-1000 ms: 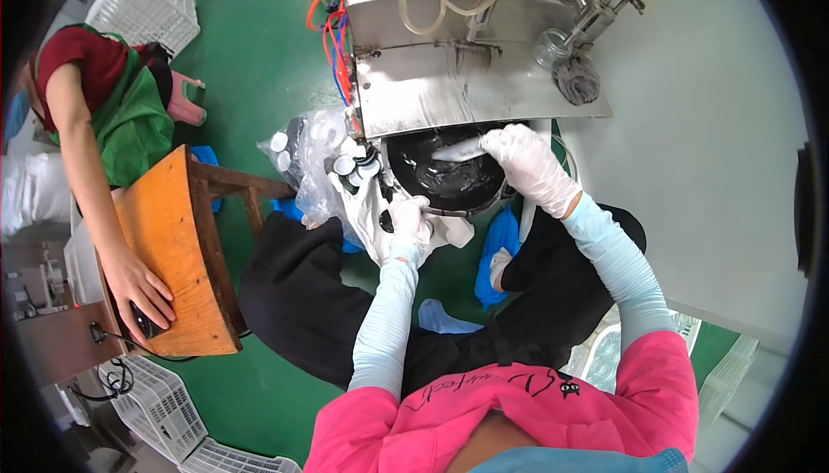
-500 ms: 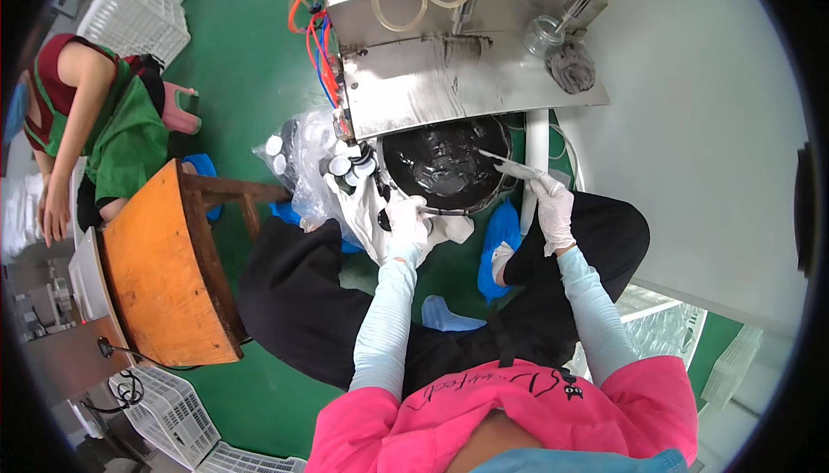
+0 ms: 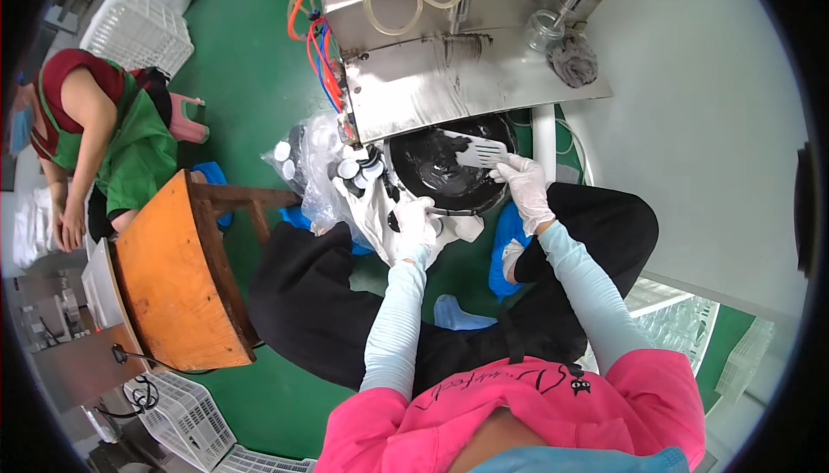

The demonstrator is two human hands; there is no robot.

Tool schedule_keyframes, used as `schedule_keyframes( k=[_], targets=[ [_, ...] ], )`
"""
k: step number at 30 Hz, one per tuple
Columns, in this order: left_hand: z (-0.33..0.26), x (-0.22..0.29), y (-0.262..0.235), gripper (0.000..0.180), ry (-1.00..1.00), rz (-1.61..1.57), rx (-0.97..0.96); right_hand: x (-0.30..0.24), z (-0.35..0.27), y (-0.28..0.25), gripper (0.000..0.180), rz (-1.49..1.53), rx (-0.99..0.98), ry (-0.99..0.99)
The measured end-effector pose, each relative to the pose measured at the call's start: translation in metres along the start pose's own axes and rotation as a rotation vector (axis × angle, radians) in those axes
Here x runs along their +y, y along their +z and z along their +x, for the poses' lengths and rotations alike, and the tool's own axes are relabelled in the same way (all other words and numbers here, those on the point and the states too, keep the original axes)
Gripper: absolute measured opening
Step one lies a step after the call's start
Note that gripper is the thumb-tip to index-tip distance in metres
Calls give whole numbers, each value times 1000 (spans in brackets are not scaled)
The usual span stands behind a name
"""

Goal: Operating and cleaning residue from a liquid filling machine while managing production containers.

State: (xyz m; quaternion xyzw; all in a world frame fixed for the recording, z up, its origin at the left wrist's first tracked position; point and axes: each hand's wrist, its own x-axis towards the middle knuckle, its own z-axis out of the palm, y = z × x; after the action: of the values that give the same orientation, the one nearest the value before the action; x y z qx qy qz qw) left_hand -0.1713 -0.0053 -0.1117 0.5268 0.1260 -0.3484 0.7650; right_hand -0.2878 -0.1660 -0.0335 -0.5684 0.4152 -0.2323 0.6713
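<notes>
A steel filling machine (image 3: 449, 76) is taking up the top of the view, its flat shelf jutting toward the person. Just under the shelf's front edge a round black pan (image 3: 449, 175) of dark paste is sitting between the person's knees.

The right hand (image 3: 525, 186), gloved in white, is closing its fingers around the handle of a pale slotted spatula (image 3: 477, 152), whose blade is lying over the pan's upper right part. The left hand (image 3: 416, 221), also gloved, is gripping the pan's lower left rim, seemingly through a white cloth, its fingers curled over the edge.

Beside the pan's left edge a clear bag of small white-capped jars (image 3: 358, 166) is resting.

The step in hand looks like scraping or stirring the paste. The next move is calling for the left hand bracing the rim while the blade is sweeping along the pan's wall.
</notes>
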Motion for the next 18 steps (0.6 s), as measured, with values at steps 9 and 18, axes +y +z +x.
schedule_keyframes(
  k=[9,18],
  targets=[
    [13,-8,-16,6,-10,-19,42,19,-8,27,14,133,7,-48],
    [3,4,-18,9,-37,139,45,22,7,55,29,272,107,-125]
  ],
)
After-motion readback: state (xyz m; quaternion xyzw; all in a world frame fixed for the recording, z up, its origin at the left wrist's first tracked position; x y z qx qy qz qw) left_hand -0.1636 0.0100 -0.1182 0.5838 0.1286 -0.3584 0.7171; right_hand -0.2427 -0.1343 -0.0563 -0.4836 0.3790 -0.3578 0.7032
